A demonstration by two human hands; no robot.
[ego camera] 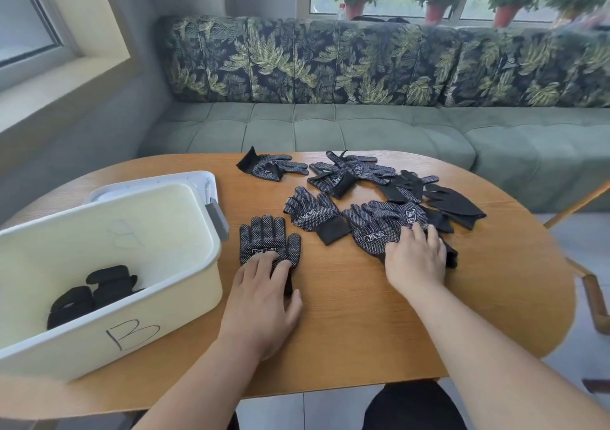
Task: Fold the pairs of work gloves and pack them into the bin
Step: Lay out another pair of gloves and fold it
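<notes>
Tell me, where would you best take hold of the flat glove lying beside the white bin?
Probably at the cuff, coming from the person's side. The dotted glove lies flat with its fingers spread and pointing away, so the cuff is its one compact end. It sits mostly under the left hand, which rests on it with straight fingers.

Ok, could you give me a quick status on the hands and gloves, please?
Left hand flat on single glove. Right hand on glove pile. Folded gloves in bin.
</notes>
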